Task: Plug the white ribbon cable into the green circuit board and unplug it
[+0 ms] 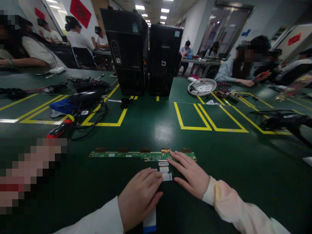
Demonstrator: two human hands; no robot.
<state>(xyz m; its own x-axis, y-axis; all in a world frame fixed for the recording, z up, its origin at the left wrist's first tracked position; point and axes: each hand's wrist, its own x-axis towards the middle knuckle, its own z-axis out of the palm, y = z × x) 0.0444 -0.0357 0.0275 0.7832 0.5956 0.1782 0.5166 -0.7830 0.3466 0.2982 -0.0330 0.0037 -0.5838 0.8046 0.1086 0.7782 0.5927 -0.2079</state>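
Left hand [140, 198]: open, palm down, fingers pressing the flat cable [149, 221].
Right hand [192, 175]: open, fingertips on the circuit board strip [122, 154].
Board: flat on the worktop [243, 182], just beyond both hands.
Step (judged): cable end held at the connector; seating needs square alignment.
Far: computer towers [126, 48].
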